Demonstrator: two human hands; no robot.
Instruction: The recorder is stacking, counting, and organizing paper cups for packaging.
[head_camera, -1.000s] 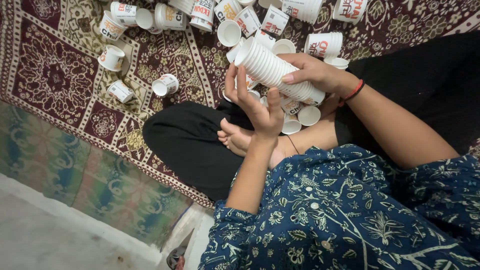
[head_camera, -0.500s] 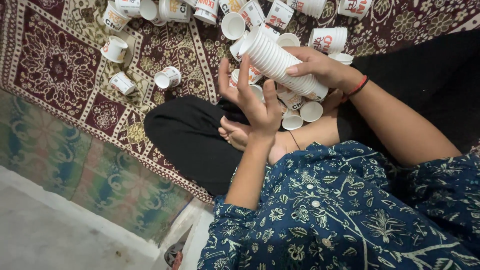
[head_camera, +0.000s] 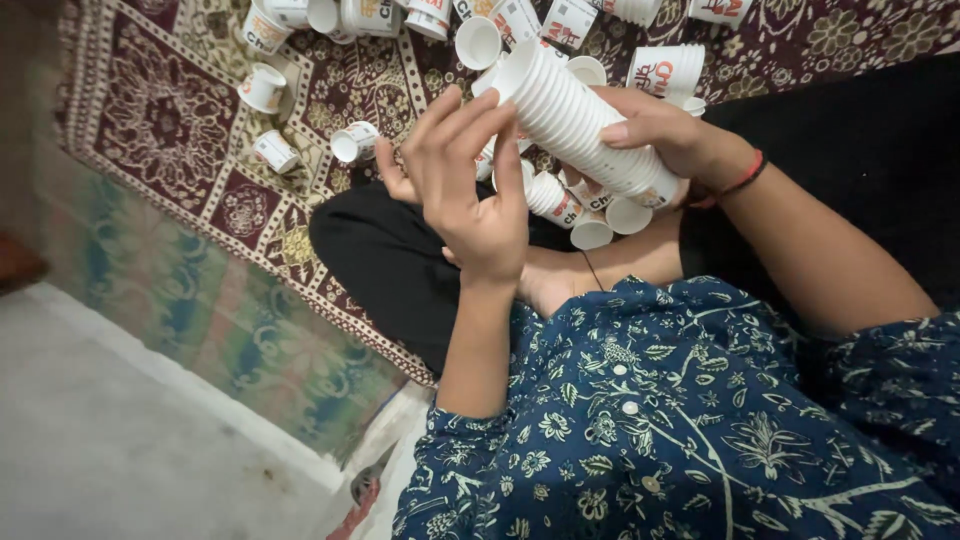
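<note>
— What might slip?
— My right hand (head_camera: 665, 135) is wrapped around the nested stack of white cups (head_camera: 580, 125), held tilted above my lap; my left hand (head_camera: 470, 190), fingers spread, only touches its mouth end.
— And the risk?
— I reckon a nudge could slide cups off onto the loose cups (head_camera: 600, 215).

The person wears a dark navy top (head_camera: 640, 420) printed all over with pale leaves, stems and small flowers, a short row of round white buttons (head_camera: 625, 390) running down its front, and sleeves that end near the elbows, leaving both forearms bare. Loose black trousers (head_camera: 400, 260) cover the legs. The right hand (head_camera: 670, 135) has a thin red-and-black thread band (head_camera: 742, 182) tied round its wrist, while the left hand (head_camera: 470, 190) shows no ring or band.
</note>
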